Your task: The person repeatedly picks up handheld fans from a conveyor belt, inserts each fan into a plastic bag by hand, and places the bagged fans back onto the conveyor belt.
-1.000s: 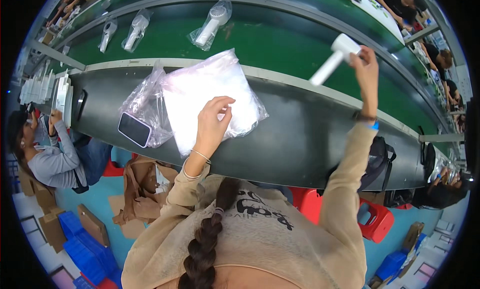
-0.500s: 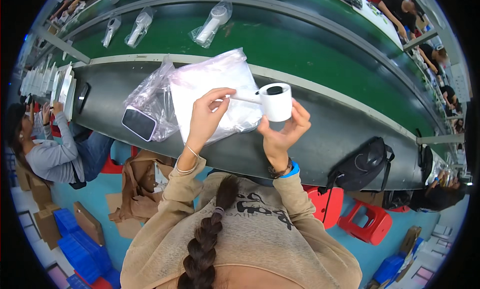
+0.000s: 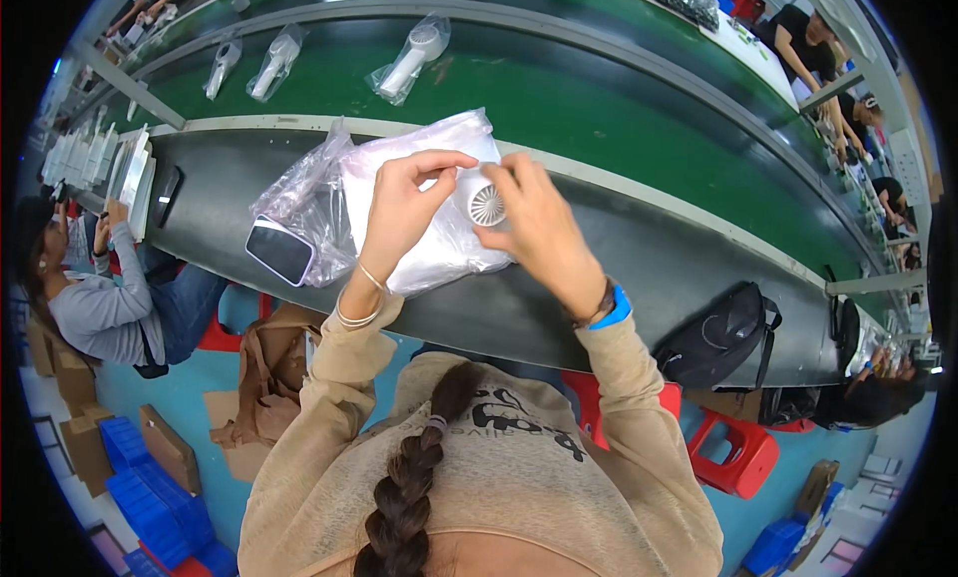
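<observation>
My right hand (image 3: 539, 223) grips a white handheld fan (image 3: 487, 207) from its right side, fingers curled over the top and thumb below. A round face with radial slots points up at me; the rest of the fan is hidden by my fingers. Close to its upper left, my left hand (image 3: 404, 203) is closed in a pinch, thumb against forefinger. What lies between those fingertips is too small to make out. Beneath both hands lies a stack of clear plastic bags (image 3: 439, 248) on the dark bench (image 3: 589, 278).
Crumpled clear plastic (image 3: 299, 193) and a phone (image 3: 280, 250) lie left of the bags. A black backpack (image 3: 720, 332) sits at the bench's right. Bagged white fans (image 3: 411, 58) rest on the green belt (image 3: 559, 108) beyond. Another person (image 3: 105, 297) sits at the left.
My right hand has moved left and rolled over the fan. Its dark opening showed before; now the slotted face does. My left hand has shifted slightly and stays pinched.
</observation>
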The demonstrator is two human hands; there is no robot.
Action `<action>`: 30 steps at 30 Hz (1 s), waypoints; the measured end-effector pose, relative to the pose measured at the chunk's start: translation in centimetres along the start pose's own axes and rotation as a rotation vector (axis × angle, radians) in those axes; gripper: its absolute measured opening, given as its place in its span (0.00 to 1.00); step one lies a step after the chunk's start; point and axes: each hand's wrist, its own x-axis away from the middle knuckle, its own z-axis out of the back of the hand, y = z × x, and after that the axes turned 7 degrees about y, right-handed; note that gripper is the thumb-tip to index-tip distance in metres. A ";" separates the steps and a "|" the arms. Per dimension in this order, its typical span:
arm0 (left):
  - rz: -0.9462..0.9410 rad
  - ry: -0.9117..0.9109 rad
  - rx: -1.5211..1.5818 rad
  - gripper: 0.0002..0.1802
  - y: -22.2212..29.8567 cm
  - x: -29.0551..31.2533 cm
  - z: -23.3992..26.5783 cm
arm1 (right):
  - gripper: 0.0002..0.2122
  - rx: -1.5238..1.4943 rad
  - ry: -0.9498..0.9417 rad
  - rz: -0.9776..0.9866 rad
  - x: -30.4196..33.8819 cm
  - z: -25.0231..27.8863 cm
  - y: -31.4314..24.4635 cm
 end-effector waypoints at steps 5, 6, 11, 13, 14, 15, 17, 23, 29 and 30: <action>-0.139 0.024 -0.603 0.12 -2.7 -1.9 0.4 | 0.11 0.025 -0.387 0.015 -1.1 1.1 5.0; -0.141 0.019 -0.600 0.12 -3.1 -2.2 0.2 | 0.11 0.028 -0.385 0.010 -1.6 1.4 5.8; -0.063 -0.131 -0.452 0.12 -3.5 -3.2 0.0 | 0.06 -0.540 -0.417 -0.074 -3.0 2.8 6.9; -0.048 -0.106 -0.238 0.12 -4.6 -3.9 -0.3 | 0.04 -0.599 -0.311 -0.136 -3.0 3.1 7.6; -0.033 -0.082 -0.024 0.13 -4.7 -4.2 -0.6 | 0.04 -0.599 -0.312 -0.136 -2.9 3.2 8.2; -0.034 -0.081 -0.023 0.13 -4.7 -4.2 -0.8 | 0.05 -0.617 -0.231 -0.243 -2.9 3.2 8.8; -0.041 0.106 -0.001 0.13 -4.7 -3.9 -1.2 | 0.06 -0.622 -0.163 -0.399 -3.6 4.3 10.3; 0.044 -0.110 -0.235 0.08 -6.0 2.3 -2.4 | 0.09 -0.264 0.192 -0.509 -9.0 4.4 17.0; -0.077 -0.132 -0.402 0.09 -6.0 5.8 -4.0 | 0.11 0.231 0.316 -0.471 -12.3 0.3 28.7; -0.085 -0.132 -0.404 0.09 -6.1 5.9 -4.0 | 0.11 0.149 0.335 -0.546 -12.4 -0.4 29.4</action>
